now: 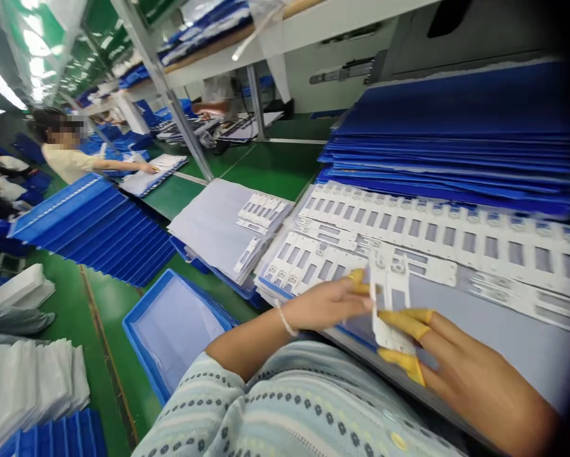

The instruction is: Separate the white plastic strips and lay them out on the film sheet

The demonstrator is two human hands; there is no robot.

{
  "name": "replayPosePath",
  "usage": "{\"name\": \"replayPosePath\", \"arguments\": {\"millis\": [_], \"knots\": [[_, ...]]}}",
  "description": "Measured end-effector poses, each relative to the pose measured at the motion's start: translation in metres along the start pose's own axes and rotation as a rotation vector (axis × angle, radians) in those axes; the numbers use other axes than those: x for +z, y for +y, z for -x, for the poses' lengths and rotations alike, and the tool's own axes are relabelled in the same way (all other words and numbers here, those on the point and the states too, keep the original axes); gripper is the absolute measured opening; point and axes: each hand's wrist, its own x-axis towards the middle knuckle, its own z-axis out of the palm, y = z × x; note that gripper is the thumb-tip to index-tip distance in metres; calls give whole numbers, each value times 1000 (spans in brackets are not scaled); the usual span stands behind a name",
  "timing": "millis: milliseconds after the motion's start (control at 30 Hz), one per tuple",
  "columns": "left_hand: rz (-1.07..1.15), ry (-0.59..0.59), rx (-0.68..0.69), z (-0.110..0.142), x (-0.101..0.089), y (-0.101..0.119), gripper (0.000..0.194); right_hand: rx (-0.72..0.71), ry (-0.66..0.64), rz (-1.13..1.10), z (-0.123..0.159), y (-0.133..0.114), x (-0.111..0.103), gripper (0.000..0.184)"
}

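My right hand (pixel 447 349), with yellow covers on its fingertips, grips a pair of white slotted plastic plates (pixel 390 298) held upright side by side. From the other side, my left hand (pixel 327 303) closes its fingers at the left edge of the same plates; its yellow-covered fingertips are partly hidden behind them. Beyond both hands, a long row of similar white plates (pixel 399 223) lies on a grey-white sheet. A shorter row (pixel 313 261) sits nearer, left of my hands, and several loose plates (pixel 527 298) lie to the right.
A tall stack of blue trays or sheets (pixel 447 139) stands behind the rows. Left is another sheet (pixel 209 216) with a few plates. Lower left are a blue tray (pixel 159 298) and stacked blue trays (pixel 94 228). A metal post (pixel 171 95) rises from the bench; a co-worker (pixel 70 155) works farther off.
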Motion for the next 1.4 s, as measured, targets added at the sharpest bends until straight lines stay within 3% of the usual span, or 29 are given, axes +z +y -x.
{"name": "replayPosePath", "arguments": {"millis": [67, 233, 333, 500, 733, 1100, 1300, 1400], "knots": [[-227, 44, 67, 13, -10, 8, 52, 33, -128, 73, -6, 5, -5, 29], [-931, 199, 221, 25, -40, 11, 46, 286, -392, 238, -25, -4, -1, 28], [-1182, 120, 223, 23, -43, 6, 49, 333, -507, 288, -36, -18, 3, 29], [-1455, -46, 184, 16, -34, -2, 59, 333, -578, 337, -40, -28, 8, 21], [-1562, -107, 128, 11, -25, -9, 62, 316, -552, 349, -35, -27, 14, 16], [-1551, -101, 159, 12, -25, -12, 40, 292, -440, 272, -15, -22, 10, 18], [-1565, -70, 160, 7, -20, -10, 63, 256, -404, 250, -13, -21, 14, 27], [-1595, -88, 158, 4, -20, -11, 55, 230, -410, 245, -12, -19, 16, 29]]}}
